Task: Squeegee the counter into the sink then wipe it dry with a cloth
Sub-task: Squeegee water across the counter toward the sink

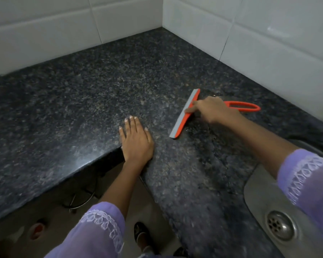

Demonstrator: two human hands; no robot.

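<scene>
White tiled walls are meeting in a corner behind the dark speckled granite counter, which is wrapping around me in an L, with the steel sink and its drain sitting low at my right. That sink is where the water has to go, so I judge I am setting up a pull toward it. No drying cloth is showing anywhere, so I take the wiping step as not yet begun. I am leaning my left hand flat on the inner corner of the counter edge, fingers straight and close together, holding nothing, probably to steady myself as I reach. My right hand is pressing on the orange squeegee where the looped handle joins the head, fingertips curled onto the head to keep the grey blade against the stone. A few wet glints are showing beside the blade.
</scene>
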